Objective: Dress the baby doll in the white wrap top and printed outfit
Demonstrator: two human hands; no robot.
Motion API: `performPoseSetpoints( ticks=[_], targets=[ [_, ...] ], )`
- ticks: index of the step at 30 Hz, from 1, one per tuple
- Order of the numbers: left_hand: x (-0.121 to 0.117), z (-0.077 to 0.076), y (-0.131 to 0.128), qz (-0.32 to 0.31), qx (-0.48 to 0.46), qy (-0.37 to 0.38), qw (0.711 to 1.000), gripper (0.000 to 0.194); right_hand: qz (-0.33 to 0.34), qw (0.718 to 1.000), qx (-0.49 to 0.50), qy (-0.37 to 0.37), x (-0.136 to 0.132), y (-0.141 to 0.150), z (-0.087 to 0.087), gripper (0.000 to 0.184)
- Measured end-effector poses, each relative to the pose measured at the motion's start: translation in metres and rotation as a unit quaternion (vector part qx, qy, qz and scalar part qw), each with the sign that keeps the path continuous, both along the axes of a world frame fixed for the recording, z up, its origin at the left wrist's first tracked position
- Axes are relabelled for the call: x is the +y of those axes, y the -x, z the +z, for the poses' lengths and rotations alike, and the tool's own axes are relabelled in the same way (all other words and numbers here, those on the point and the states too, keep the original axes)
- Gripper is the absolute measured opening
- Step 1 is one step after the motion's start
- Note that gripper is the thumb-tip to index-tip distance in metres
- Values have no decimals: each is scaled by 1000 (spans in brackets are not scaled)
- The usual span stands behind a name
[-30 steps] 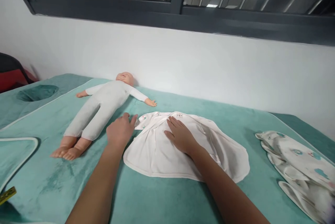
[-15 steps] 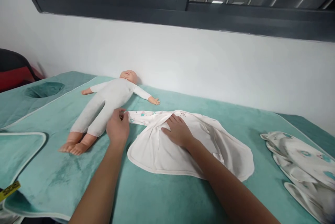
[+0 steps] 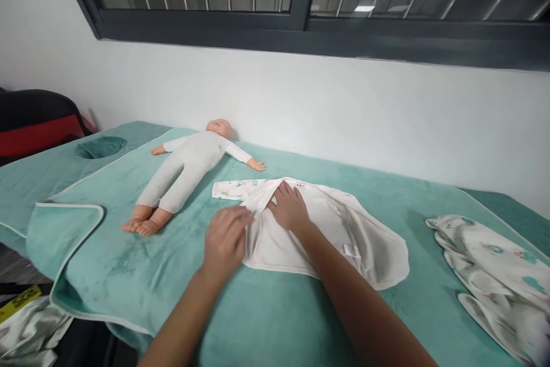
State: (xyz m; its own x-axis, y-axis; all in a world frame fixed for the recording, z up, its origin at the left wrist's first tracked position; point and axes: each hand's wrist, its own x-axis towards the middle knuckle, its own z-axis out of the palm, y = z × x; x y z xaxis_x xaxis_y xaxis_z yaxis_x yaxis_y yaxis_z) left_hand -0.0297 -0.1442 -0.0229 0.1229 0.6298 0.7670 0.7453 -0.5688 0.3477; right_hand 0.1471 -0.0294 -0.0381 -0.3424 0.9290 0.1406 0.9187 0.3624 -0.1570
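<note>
A white baby top (image 3: 318, 235) lies opened out with its plain inside facing up, and a small label shows at its neckline. Its patterned sleeve (image 3: 234, 189) stretches out to the left. My right hand (image 3: 290, 206) rests flat on the inside just below the neckline, fingers extended and partly under a fold. At the left edge of the top is my left hand (image 3: 227, 238), its fingers bent and smeared by motion; whether they grip the cloth I cannot tell. Beyond it a baby doll (image 3: 189, 166) in a white body lies on its back, apart from both hands.
A green padded mat (image 3: 266, 321) covers the surface, with a folded-over corner on the left. Other patterned baby clothes (image 3: 494, 275) are heaped at the right. A red and black bag (image 3: 40, 123) stands far left. Behind are a white wall (image 3: 344, 109) and a barred window.
My left hand has left the sleeve's end and moved right and toward me, to the top's left edge. My right hand stays on the top. The view has shifted slightly.
</note>
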Motion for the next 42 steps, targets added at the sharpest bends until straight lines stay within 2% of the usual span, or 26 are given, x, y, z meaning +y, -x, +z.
performPoseSetpoints(
  ticks=[3, 6, 8, 10, 14, 17, 20, 24, 28, 30, 34, 42],
  targets=[
    [-43, -7, -26, -89, 25, 36, 995, 33, 22, 1000, -11, 10, -15, 1, 4, 62],
    [-63, -10, -41, -94, 65, 136, 984, 29, 99, 995, -8, -1, -45, -3, 7, 61],
    [-66, -11, -44, -74, 70, 193, 976, 27, 145, 989, -2, -12, -69, -10, 9, 58],
    [-65, -12, -43, -69, 69, 218, 971, 33, 179, 984, 3, -12, -94, -20, 12, 55],
    [-62, -21, -40, -24, 69, 214, 974, 35, 232, 972, 33, 32, -130, -45, 22, 51],
    [-62, -26, -39, 12, 73, 201, 977, 33, 243, 966, 55, 73, -138, -58, 26, 51],
    [-62, -26, -40, 29, 70, 196, 978, 25, 184, 980, 44, 69, -125, -65, 22, 54],
    [-60, -20, -42, 49, 72, 222, 971, 20, 48, 998, -1, 33, -86, -73, 12, 62],
    [-58, -16, -43, 57, 72, 234, 968, 21, -103, 994, -16, 27, -42, -83, 7, 69],
    [-59, -16, -42, 55, 64, 233, 969, 21, -151, 988, -11, 21, -26, -87, 7, 68],
    [-60, -19, -40, 41, 42, 223, 973, 20, -180, 984, -1, 15, -7, -88, 5, 70],
    [-59, -25, -38, 28, 19, 222, 975, 20, -196, 980, 28, -7, 2, -90, -5, 76]
  ],
)
